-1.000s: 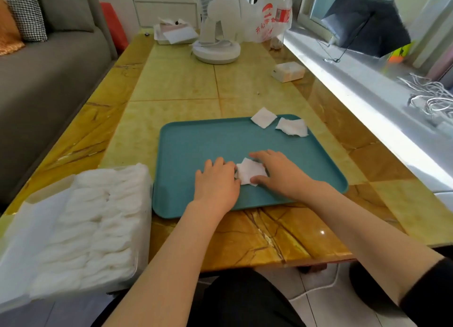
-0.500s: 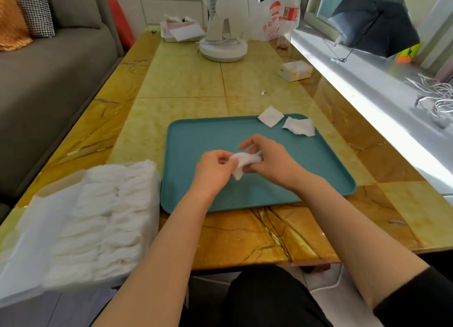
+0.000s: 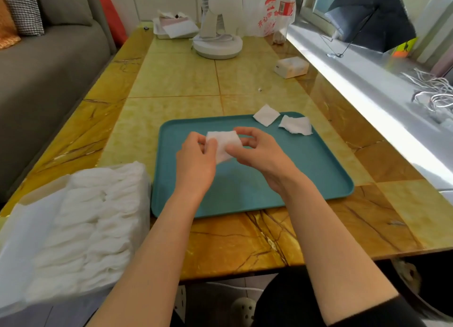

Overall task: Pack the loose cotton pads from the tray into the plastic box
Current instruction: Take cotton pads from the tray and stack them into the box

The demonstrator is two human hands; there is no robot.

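Observation:
A white cotton pad (image 3: 224, 143) is held up above the teal tray (image 3: 306, 177). My left hand (image 3: 196, 159) pinches its left edge and my right hand (image 3: 259, 152) pinches its right edge. Two more loose pads lie at the tray's far right corner: one pad (image 3: 266, 115) overlaps the rim, the other pad (image 3: 296, 125) lies just inside. The clear plastic box (image 3: 36, 241) stands at the table's near left corner, packed with rows of white pads, its lid open to the left.
A white fan base (image 3: 217, 46), a small white carton (image 3: 292, 67), a plastic bag (image 3: 269, 10) and a tissue holder (image 3: 175, 26) stand at the table's far end. A grey sofa (image 3: 49, 76) runs along the left, a window sill (image 3: 367, 81) along the right.
Both hands lifted a pad off the tray and raised it. It was crumpled between the fingers half a second ago and is now stretched flat between both hands.

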